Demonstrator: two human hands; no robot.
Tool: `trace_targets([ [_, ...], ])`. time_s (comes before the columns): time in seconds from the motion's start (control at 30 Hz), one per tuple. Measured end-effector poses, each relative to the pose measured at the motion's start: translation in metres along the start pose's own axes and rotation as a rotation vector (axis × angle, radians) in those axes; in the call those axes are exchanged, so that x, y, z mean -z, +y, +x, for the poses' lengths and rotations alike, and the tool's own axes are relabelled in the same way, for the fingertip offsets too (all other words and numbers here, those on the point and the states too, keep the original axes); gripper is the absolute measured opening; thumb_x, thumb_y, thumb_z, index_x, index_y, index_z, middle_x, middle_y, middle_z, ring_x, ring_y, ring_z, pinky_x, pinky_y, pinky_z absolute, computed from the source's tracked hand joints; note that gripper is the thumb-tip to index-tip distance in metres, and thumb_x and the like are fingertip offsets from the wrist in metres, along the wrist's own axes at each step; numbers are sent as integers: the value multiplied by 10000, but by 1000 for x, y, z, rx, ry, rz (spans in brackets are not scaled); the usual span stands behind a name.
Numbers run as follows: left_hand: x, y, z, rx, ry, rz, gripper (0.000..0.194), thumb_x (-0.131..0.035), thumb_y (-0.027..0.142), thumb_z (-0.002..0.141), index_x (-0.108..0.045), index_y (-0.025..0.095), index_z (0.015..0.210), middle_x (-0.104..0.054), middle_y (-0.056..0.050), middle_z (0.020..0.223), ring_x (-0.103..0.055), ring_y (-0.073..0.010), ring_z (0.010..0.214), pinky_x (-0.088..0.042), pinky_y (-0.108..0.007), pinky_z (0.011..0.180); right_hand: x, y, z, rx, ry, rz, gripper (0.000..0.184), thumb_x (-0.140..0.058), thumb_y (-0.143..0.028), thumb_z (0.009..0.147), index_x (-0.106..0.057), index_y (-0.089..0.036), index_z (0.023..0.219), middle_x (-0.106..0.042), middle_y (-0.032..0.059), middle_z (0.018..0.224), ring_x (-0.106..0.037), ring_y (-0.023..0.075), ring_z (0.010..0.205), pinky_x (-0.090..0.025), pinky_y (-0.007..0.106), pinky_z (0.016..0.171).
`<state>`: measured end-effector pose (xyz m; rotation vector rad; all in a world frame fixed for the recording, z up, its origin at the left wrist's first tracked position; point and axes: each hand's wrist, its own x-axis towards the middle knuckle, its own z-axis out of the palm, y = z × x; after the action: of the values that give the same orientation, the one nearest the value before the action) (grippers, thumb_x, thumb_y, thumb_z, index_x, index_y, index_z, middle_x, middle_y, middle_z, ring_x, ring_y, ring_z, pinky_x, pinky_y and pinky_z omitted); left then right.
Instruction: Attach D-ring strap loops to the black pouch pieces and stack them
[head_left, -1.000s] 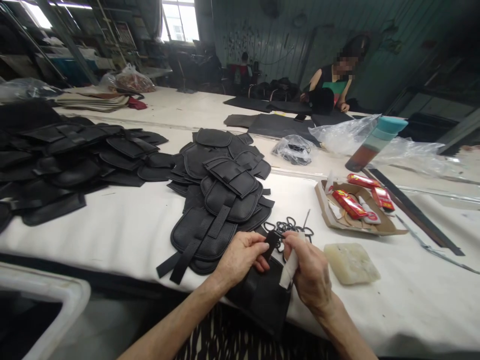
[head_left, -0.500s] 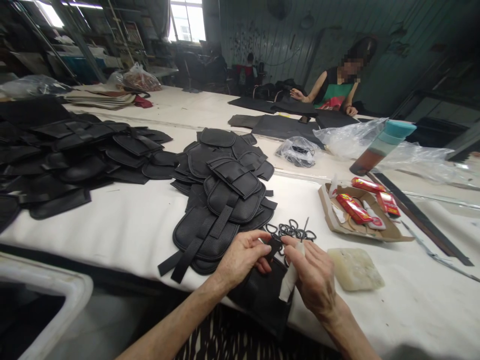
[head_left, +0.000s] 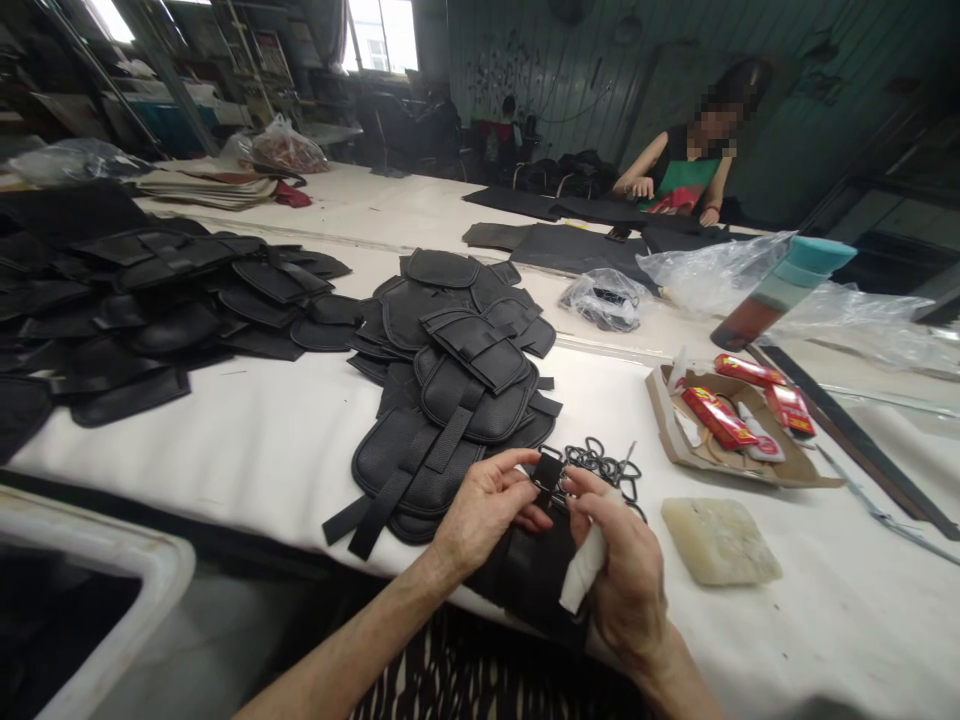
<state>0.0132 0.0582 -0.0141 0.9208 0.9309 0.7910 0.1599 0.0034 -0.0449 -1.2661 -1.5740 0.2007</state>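
Note:
My left hand [head_left: 480,510] pinches the end of a short black strap [head_left: 548,470] between thumb and fingers. Close against it, the fingertips of my right hand [head_left: 628,565] touch the strap's near side. An awl-like tool with a white-wrapped handle [head_left: 585,572] is gripped in that same palm, its thin metal shaft pointing up and away. Beneath both hands lies a black leather piece [head_left: 532,580], partly hidden, at the table's edge. Black D-rings [head_left: 596,458] are heaped just beyond my fingers. Whether a ring is in the strap is too small to tell.
Stitched black leather pieces [head_left: 405,465] are piled left of my hands, with a bigger heap [head_left: 165,330] farther left. On the right are a yellowish block [head_left: 720,542], a cardboard tray [head_left: 675,450] with red boxes and a bottle [head_left: 784,290]. A co-worker [head_left: 682,175] sits across the table.
The strap end between my hands has turned upward and the fingers of both hands have shifted around it. The tool stays in my right hand. The co-worker's arm has moved.

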Motion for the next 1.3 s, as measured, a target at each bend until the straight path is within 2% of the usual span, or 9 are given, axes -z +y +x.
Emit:
trace_targets([
  [0.1,-3,-2,0,-15,19,40,328,-606,212,735,-557,120,1046,-612,22,589,-642,-148,546,-509,-253,577,-2,-11,7,-243,20,79,86,-569,-197,838,-561,-223,920,-667,62,1020,-654,194,884,-531,327,737],
  [0.23,-8,-8,-4,-93,44,104,204,-568,215,765,-556,158,960,-621,20,623,-630,-146,569,-511,-270,612,-2,-24,20,-487,-71,210,167,-657,-276,766,-542,-217,872,-595,-34,708,-567,131,582,-469,232,524],
  [0.5,-10,-11,-15,-192,136,302,119,-509,215,808,-487,224,924,-621,44,628,-656,-159,612,-496,-250,627,2,-26,30,-460,-207,215,106,-593,-224,782,-489,-215,798,-484,-53,653,-441,115,549,-386,218,493],
  [0.67,-11,1,-33,-216,210,404,260,-564,222,789,-522,231,1046,-676,3,842,-650,-125,617,-488,-224,631,12,-29,42,-437,-214,195,130,-603,-254,785,-479,-215,777,-483,-50,664,-442,117,582,-384,222,525],
  [0.77,-6,8,-45,-169,275,412,154,-614,320,780,-567,205,872,-619,27,638,-566,-97,492,-438,-195,510,16,-29,48,-422,-190,188,127,-609,-250,790,-487,-220,775,-463,-61,625,-415,110,551,-358,209,484],
  [0.87,4,9,-47,178,7,122,344,-540,496,805,-542,172,688,-560,11,505,-522,-106,397,-383,-197,389,15,-30,47,-353,-158,181,120,-622,-219,786,-503,-228,797,-502,-61,625,-461,111,551,-382,206,484],
  [1.0,14,4,-39,547,-207,-351,505,-502,569,797,-635,82,813,-690,-130,759,-667,-192,592,-507,-282,532,10,-36,32,-118,-198,169,68,-541,-165,827,-528,-232,830,-609,-2,771,-574,147,673,-466,241,574],
  [1.13,14,4,-35,571,-149,-514,350,-590,420,791,-658,77,770,-693,-96,700,-666,-187,607,-519,-302,613,8,-52,18,247,-340,31,200,-412,-114,870,-538,-223,757,-626,28,735,-576,158,638,-496,274,579],
  [1.3,5,5,-37,426,51,-458,186,-651,215,751,-673,75,631,-684,-81,603,-624,-128,555,-485,-216,588,7,-67,11,599,-347,-86,289,-413,23,816,-565,-187,690,-655,62,646,-615,171,648,-534,322,664],
])
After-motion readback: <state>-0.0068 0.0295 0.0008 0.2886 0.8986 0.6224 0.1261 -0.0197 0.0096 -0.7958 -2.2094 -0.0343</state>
